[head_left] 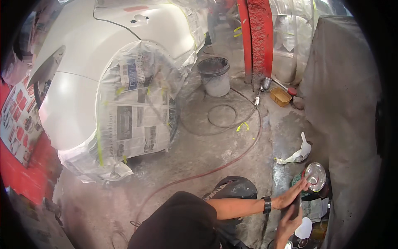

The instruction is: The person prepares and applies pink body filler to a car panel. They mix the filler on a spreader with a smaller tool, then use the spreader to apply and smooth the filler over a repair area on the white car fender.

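Observation:
My left hand, with a dark watch on the wrist, stretches out flat at the lower right, its fingertips at the shiny round lid of a green tin can on the floor. Just below, my right hand curls around a small dark container that sits between the two hands; its shape is hard to make out. Folded newspaper and a white round lid lie next to the hands.
A white car body has its wheel masked with newspaper and plastic. On the dusty floor are a red air hose, a grey bucket, a spray gun, a yellow tray and a crumpled rag. A grey covered surface stands at right.

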